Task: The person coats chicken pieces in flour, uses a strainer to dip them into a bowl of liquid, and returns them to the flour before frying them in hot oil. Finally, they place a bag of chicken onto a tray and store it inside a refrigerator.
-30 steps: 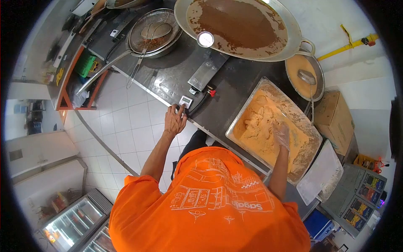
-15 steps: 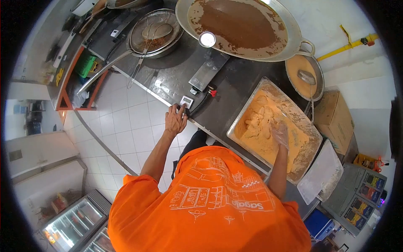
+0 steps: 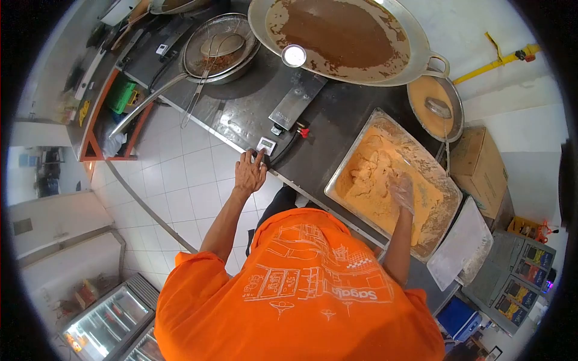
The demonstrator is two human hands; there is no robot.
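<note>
My left hand (image 3: 250,172) is bare and rests at the counter's front edge, fingers apart. One fingertip touches a small white digital timer (image 3: 265,145). My right hand (image 3: 402,191) wears a clear plastic glove and lies in a metal tray (image 3: 437,161) of orange breading flour (image 3: 425,197). Its fingers look stretched out over the flour, with the tips partly buried. Lumpy coated pieces (image 3: 372,170), of a kind I cannot make out, lie heaped beside the fingers on the left.
A large pan of brown liquid (image 3: 343,33) stands behind the tray. Near it are a pot of orange batter (image 3: 430,99) with a strainer ladle (image 3: 438,107), a large sieve (image 3: 205,45) over a bowl, a cardboard box (image 3: 478,171) and a white lid (image 3: 457,246).
</note>
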